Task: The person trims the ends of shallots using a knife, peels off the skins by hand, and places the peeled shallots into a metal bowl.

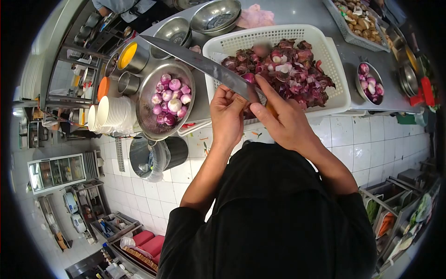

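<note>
A large knife (204, 65) points up and to the left, its broad blade crossing the near left corner of a white perforated basket (341, 76). My right hand (290, 122) is closed around its handle, of which a bit of orange shows, with the index finger stretched along the far side. My left hand (227, 114) is closed in a pinch against the blade's near edge; what lies between its fingers is hidden. Just beyond the blade, a red onion (249, 77) shows near my right index fingertip. Onion skins (297, 69) fill the basket, and a blurred round thing (261, 48) appears above them.
To the left, a steel bowl (145, 116) holds several peeled onions. More onions sit in a small bowl (370, 95) at right. Steel bowls (216, 16) and a crate (346, 30) stand farther back. A lined bin (174, 151) is on the floor below the counter.
</note>
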{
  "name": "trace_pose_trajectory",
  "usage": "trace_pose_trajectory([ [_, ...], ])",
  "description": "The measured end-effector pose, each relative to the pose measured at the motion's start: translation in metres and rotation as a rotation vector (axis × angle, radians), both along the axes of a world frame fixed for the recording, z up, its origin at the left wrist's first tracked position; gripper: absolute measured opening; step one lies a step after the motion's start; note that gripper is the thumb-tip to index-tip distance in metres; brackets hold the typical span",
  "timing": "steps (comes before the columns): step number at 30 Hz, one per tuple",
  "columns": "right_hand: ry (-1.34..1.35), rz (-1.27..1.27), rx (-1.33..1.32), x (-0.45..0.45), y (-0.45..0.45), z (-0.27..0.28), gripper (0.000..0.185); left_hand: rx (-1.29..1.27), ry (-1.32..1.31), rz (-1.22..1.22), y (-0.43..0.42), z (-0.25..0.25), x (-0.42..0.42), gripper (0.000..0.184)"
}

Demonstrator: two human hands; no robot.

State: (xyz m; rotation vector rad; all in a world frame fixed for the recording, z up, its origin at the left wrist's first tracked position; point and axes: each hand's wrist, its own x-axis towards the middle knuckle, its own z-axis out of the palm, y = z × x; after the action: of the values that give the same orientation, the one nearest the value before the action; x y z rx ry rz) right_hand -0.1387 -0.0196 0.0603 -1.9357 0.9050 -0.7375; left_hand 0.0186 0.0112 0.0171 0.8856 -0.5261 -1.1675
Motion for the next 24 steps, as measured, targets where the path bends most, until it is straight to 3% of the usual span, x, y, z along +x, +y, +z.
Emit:
trace_pose_trajectory([
  [9,0.072,-0.022,-0.003,0.001,-0.001,-0.001,0.058,-0.079,-0.037,0.015,0.003,-0.007,0.001,0.026],
  [12,-0.084,-0.092,-0.015,0.004,-0.003,-0.012,0.053,-0.108,-0.047,-0.010,0.005,-0.012,0.004,0.028],
  [15,-0.161,-0.142,0.296,-0.003,-0.023,-0.022,0.051,-0.153,-0.003,-0.112,0.012,-0.008,0.009,0.031],
  [18,-0.059,-0.174,0.584,-0.014,-0.045,-0.019,0.052,-0.154,0.053,-0.166,0.014,-0.001,0.011,0.035],
  [24,-0.058,-0.157,0.499,-0.017,-0.041,-0.012,0.053,-0.066,0.166,-0.156,0.006,0.002,0.017,0.036],
])
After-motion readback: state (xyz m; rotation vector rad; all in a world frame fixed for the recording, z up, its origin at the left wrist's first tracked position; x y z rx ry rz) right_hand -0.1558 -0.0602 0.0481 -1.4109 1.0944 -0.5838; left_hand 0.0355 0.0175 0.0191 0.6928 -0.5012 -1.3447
